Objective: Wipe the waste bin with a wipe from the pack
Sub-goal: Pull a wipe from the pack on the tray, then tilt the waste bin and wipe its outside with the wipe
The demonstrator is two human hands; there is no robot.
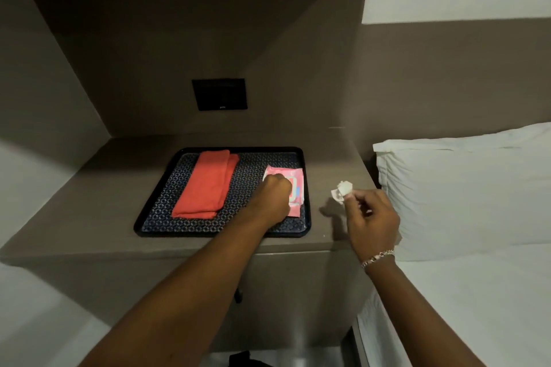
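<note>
A pink pack of wipes (293,177) lies at the right side of a black patterned tray (155,219) on a brown bedside counter. My left hand (272,195) rests on the pack with its fingers curled over the lid, hiding part of it. My right hand (371,217) hovers over the counter to the right of the tray and pinches a crumpled white wipe (342,190) between its fingertips. The waste bin is not clearly in view; only a dark shape (247,360) shows at the bottom edge under the counter.
A folded orange towel (207,185) lies on the tray's left half. A black wall panel (219,94) sits above the counter (89,202). A white pillow (465,188) and bed (477,307) border the counter on the right.
</note>
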